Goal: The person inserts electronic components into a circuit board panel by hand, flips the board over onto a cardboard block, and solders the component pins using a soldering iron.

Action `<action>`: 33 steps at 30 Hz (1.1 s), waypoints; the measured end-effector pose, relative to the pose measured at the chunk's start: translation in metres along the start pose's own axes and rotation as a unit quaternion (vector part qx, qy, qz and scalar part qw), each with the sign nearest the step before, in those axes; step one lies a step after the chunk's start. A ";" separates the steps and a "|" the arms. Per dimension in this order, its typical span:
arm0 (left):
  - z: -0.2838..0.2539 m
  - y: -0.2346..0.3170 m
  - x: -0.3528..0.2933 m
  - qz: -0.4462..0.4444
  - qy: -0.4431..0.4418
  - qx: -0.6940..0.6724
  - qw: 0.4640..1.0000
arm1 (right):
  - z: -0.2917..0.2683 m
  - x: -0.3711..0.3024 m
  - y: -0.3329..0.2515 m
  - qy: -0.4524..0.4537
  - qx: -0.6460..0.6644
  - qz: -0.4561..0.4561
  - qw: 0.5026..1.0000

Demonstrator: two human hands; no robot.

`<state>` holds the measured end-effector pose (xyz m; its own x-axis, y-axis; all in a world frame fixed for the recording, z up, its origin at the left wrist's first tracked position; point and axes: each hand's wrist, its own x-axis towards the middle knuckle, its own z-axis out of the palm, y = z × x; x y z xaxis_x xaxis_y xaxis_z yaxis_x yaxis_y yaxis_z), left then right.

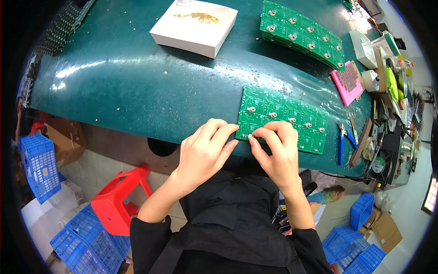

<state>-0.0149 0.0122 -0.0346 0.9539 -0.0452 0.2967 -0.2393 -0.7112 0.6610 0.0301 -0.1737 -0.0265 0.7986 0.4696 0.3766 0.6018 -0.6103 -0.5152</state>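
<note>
A green circuit board panel (285,108) lies near the table's front edge, with a row of small white-and-metal upright parts on it. My right hand (280,148) is over its front left portion, thumb and forefinger pinching a small white component (250,136) at the board. My left hand (205,148) is at the board's left end. Its forefinger tip meets the left edge, and its thumb is a little apart below. A thin pale line shows beside that thumb; I cannot make out what it is.
Behind are a white box (194,25) and a stack of similar green boards (301,34). To the right lie a pink foam pad (345,93) and blue-handled pliers (341,148). A red stool (119,198) and blue crates (86,235) stand on the floor.
</note>
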 end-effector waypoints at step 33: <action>-0.026 -0.117 0.217 0.014 -0.049 0.271 0.961 | -0.117 0.036 0.247 0.152 -0.266 0.221 0.926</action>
<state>0.2156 0.1042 -0.0295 0.9673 -0.1165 0.2251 -0.1608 -0.9685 0.1899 0.2089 -0.3822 -0.0499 0.8863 -0.0520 0.4602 0.0726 -0.9658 -0.2489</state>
